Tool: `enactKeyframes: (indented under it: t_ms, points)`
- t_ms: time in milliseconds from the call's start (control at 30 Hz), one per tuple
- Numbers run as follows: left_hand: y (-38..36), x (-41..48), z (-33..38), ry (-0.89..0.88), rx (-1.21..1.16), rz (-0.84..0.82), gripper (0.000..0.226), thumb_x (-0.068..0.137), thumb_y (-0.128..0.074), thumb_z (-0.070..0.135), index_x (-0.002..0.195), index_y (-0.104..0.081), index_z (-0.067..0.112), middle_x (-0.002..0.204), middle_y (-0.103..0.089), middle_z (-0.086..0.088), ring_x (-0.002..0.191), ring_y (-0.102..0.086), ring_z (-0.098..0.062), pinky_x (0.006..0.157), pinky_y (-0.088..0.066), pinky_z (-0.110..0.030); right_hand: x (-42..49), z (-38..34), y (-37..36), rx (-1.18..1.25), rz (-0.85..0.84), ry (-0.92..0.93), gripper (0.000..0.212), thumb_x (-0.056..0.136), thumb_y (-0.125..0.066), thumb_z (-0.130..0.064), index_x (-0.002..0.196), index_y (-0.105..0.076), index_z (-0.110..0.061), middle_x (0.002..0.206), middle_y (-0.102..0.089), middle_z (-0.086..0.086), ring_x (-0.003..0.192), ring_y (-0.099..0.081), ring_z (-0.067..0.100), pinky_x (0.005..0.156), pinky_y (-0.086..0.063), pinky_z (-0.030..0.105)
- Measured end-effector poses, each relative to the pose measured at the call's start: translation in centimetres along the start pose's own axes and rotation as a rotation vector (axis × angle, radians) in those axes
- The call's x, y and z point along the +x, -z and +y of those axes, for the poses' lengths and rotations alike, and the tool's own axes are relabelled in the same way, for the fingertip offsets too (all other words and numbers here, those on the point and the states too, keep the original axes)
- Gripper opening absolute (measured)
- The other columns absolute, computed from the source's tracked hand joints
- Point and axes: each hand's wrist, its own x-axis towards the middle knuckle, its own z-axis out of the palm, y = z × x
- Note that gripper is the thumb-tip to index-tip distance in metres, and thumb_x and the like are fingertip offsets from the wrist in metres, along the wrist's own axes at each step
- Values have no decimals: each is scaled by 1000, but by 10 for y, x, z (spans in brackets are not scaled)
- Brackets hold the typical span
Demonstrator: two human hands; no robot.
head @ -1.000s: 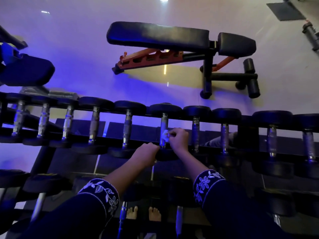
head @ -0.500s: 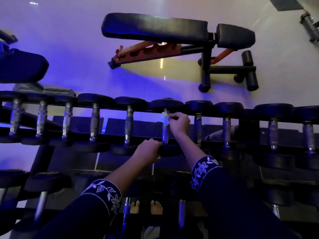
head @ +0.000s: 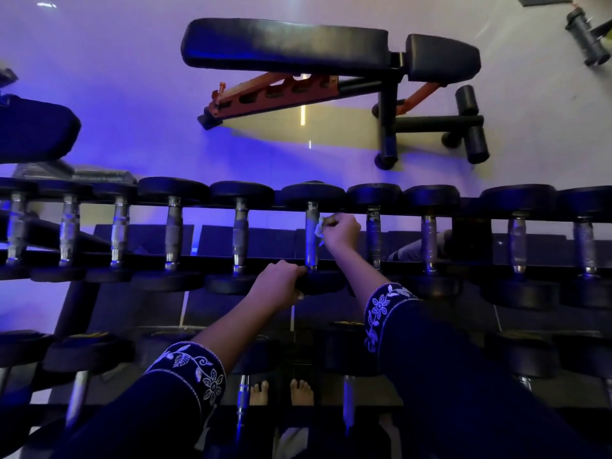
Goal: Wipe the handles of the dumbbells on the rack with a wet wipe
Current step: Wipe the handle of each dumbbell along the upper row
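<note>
Wet wipe [head: 319,228] at one handle [head: 311,241], right hand [head: 342,230] pinching; left hand [head: 276,286] gripping weight [head: 326,282]

Gym. Tiered rack [head: 76,304] of black dumbbells [head: 174,234] under the fingers [head: 332,220]; adjustable padded bench [head: 284,44] on floor [head: 132,77] beyond them.

Dim, blue-violet light through a wide-angle lens.

The glossy floor [head: 126,104] glows purple, with small white glare spots and a yellowish patch under the bench [head: 284,44]. Chrome dumbbell handles [head: 240,238] catch blue glints. The sleeves [head: 463,376] and the lower dumbbells [head: 89,354] sink into near-black shadow. Straight lines bow toward the edges, and the top right corner is smeared.
</note>
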Motion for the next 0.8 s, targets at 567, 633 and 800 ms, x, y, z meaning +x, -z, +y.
enactKeyframes:
  t_ms: [567, 633, 800]
  points:
    - [8, -5, -8, -29, -9, -21, 59, 89, -66, 32, 144, -45, 28, 127, -61, -6, 115, -56, -29, 93, -51, -43, 18, -19, 1, 2, -20, -214, 22, 76, -60, -2, 58, -57, -14, 63, -54, 4, 63, -46, 12, 57, -42, 25]
    - [8, -4, -8, -29, -4, -15, 60, 89, -67, 34, 144, -44, 30, 126, -62, -5, 113, -58, -28, 92, -52, -42, 1, -11, 3, -151, -76, -145, 11, 79, -63, -11, 70, -68, -7, 73, -64, 10, 69, -56, 18, 59, -36, 23]
    - [6, -4, -8, -16, -31, -3, 59, 85, -69, 33, 140, -49, 32, 121, -65, -4, 110, -61, -29, 90, -54, -43, -38, 26, 7, -308, -202, -97, 20, 86, -62, -16, 87, -74, -1, 80, -68, 11, 79, -62, 23, 66, -43, 26]
